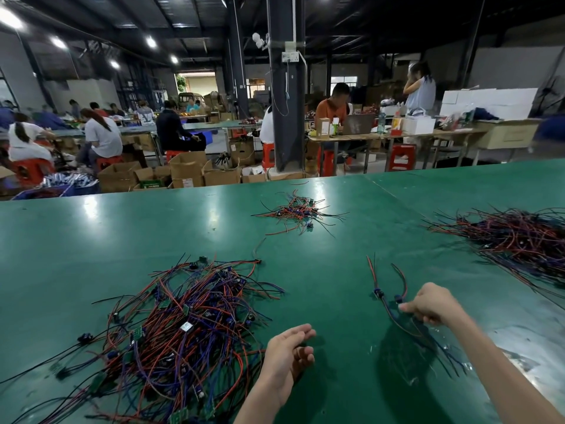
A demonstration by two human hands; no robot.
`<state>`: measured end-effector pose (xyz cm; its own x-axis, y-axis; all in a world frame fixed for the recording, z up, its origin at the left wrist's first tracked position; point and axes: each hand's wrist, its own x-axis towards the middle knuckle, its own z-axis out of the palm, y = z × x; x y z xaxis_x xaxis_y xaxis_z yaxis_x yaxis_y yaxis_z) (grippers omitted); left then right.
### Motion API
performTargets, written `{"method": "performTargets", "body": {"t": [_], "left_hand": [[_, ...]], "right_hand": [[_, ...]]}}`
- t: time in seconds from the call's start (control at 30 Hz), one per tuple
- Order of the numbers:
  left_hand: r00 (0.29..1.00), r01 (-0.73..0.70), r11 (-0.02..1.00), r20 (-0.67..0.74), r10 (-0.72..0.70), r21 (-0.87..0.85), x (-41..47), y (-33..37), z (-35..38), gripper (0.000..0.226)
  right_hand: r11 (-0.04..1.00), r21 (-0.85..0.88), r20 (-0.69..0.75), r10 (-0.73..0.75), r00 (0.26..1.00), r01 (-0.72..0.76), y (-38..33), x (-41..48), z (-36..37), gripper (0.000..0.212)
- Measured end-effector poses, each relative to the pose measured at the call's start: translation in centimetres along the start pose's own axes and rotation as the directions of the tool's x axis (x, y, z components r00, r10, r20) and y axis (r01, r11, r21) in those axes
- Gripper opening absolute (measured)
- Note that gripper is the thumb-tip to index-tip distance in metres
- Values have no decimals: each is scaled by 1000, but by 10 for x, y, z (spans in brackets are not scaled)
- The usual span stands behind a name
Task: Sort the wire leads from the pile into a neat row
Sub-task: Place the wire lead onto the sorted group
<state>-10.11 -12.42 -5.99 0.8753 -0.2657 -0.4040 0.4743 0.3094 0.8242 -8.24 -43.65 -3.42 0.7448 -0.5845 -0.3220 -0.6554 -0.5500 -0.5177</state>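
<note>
A large tangled pile of red, blue and black wire leads (183,325) with small green boards lies on the green table at the near left. My left hand (287,353) hovers just right of the pile, fingers loosely curled and holding nothing. My right hand (434,306) pinches the near ends of a few wire leads (385,289) that stretch away from it across the table, side by side, each with a small blue part.
A small heap of leads (301,211) lies farther back at the centre. A big dark heap (519,237) spreads along the right. The green table (321,270) ends at a far edge; beyond it are cardboard boxes, a pillar and seated workers.
</note>
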Motion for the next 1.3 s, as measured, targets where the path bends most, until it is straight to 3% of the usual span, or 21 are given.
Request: {"method": "performTargets", "body": {"t": [0.1, 0.2, 0.43, 0.8, 1.03, 1.13, 1.3], "left_hand": [[1000, 3, 1000, 3, -3, 3, -1, 0, 1, 18], [1000, 2, 1000, 6, -2, 0, -2, 1, 1, 18], [1000, 3, 999, 6, -3, 34, 0, 0, 1, 18], [996, -87, 992, 1, 87, 88, -2, -5, 5, 16], [978, -205, 965, 2, 207, 163, 0, -10, 4, 16], [926, -368, 887, 25, 377, 280, -2, -8, 4, 18], [709, -608, 627, -21, 705, 487, -7, 22, -13, 25]], "right_hand": [[998, 9, -133, -66, 989, 67, -1, 5, 7, 42], [992, 22, -191, -115, 975, 121, -2, 10, 17, 28], [988, 69, -323, -112, 940, 141, -1, 22, 28, 20], [973, 52, -332, -194, 923, 224, -15, 25, 44, 19], [965, 1, -318, -248, 915, 262, -21, 12, 49, 41], [969, -17, -313, -241, 919, 248, -24, 8, 49, 33], [968, -18, -241, -247, 938, 250, -25, 10, 43, 37]]}}
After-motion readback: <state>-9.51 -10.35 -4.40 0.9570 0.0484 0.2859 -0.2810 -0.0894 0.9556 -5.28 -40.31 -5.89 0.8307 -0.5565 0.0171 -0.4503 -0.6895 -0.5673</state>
